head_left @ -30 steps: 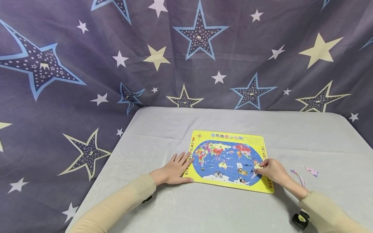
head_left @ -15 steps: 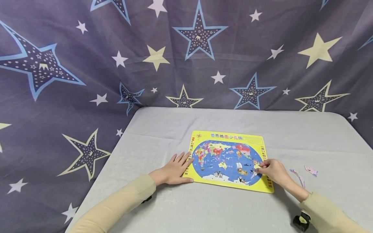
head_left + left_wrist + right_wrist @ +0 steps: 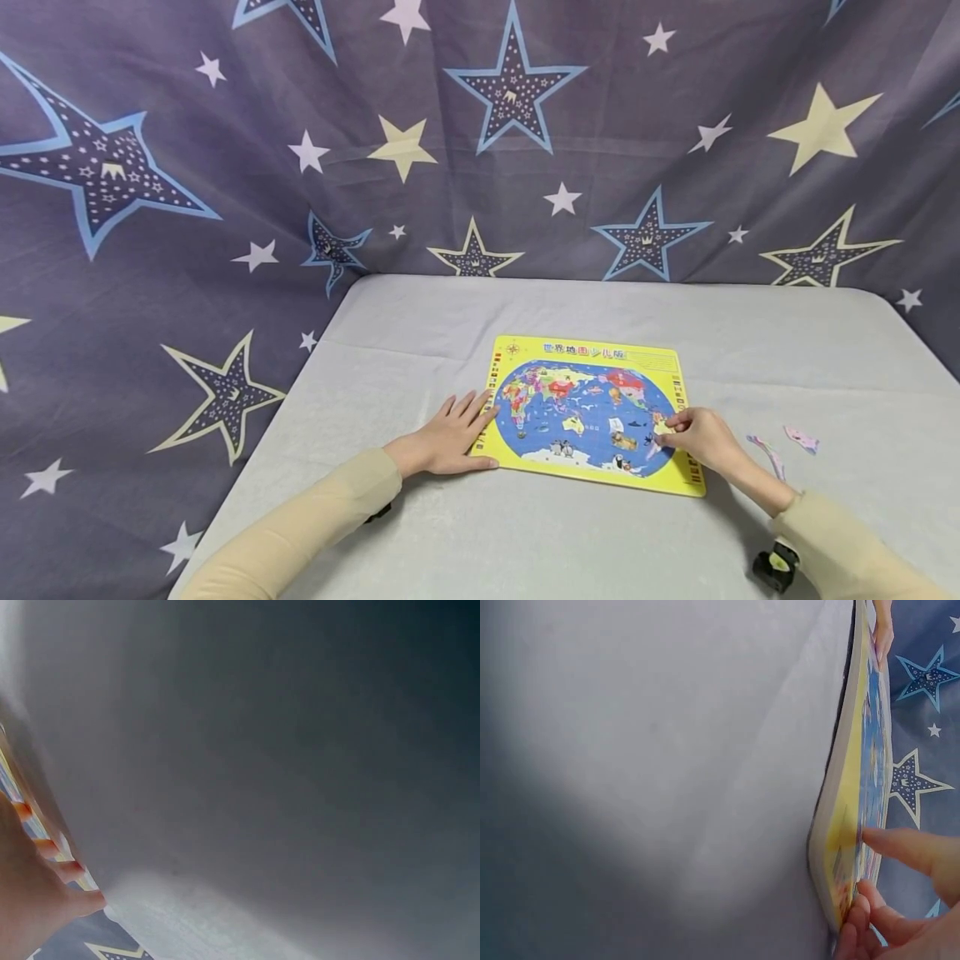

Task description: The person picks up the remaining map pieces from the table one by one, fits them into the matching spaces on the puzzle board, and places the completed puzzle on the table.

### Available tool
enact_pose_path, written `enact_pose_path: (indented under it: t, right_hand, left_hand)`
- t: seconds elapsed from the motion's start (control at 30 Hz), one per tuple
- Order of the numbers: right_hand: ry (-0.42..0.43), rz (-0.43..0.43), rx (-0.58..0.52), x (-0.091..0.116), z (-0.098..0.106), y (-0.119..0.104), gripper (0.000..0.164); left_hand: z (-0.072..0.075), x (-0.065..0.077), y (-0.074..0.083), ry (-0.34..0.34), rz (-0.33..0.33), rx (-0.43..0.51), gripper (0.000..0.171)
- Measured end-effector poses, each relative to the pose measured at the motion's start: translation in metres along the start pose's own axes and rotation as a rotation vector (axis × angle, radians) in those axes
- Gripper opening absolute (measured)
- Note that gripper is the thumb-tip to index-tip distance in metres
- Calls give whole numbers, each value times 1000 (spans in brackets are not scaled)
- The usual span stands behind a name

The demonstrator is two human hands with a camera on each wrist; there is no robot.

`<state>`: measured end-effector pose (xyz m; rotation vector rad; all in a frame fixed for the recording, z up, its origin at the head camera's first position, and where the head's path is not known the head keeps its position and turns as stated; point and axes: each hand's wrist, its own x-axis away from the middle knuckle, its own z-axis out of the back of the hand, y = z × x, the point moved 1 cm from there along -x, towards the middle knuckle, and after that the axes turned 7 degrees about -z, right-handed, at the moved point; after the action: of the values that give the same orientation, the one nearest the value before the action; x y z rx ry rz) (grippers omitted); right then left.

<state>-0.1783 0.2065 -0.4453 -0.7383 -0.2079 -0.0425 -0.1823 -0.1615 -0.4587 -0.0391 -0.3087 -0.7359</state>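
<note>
A yellow-bordered world map puzzle board point(image 3: 600, 483) lies on the table, with a blue oval map in its middle. My left hand point(image 3: 452, 437) rests, fingers spread, on the board's left edge; the left wrist view shows its fingers point(image 3: 71, 870) along that edge. At the right side of the map, my right hand point(image 3: 705, 437) pinches a small yellow puzzle piece point(image 3: 662, 425) between thumb and bent fingers. From the right wrist, the thumb and fingertips point(image 3: 866, 889) are down at the board surface, and the piece between them is hard to make out.
Two loose puzzle pieces lie on the grey cloth table point(image 3: 570, 550) right of the board: a narrow curved strip point(image 3: 768, 458) and a pink piece point(image 3: 802, 440). A purple curtain point(image 3: 480, 192) with stars hangs behind the table and along its left side.
Hardly anything differs. My right fingertips shift very slightly at the same spot on the map; the left hand and the board stay put.
</note>
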Motion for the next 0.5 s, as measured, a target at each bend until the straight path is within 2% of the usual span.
enact_pose_path:
  t: [0.3, 0.5]
  right_hand:
    - [-29, -25, -15, 0, -4, 1, 39]
    - [-34, -19, -21, 0, -3, 0, 36]
  left_hand:
    - [-1, -1, -2, -1, -1, -11, 86]
    - [-1, -1, -1, -7, -1, -8, 86]
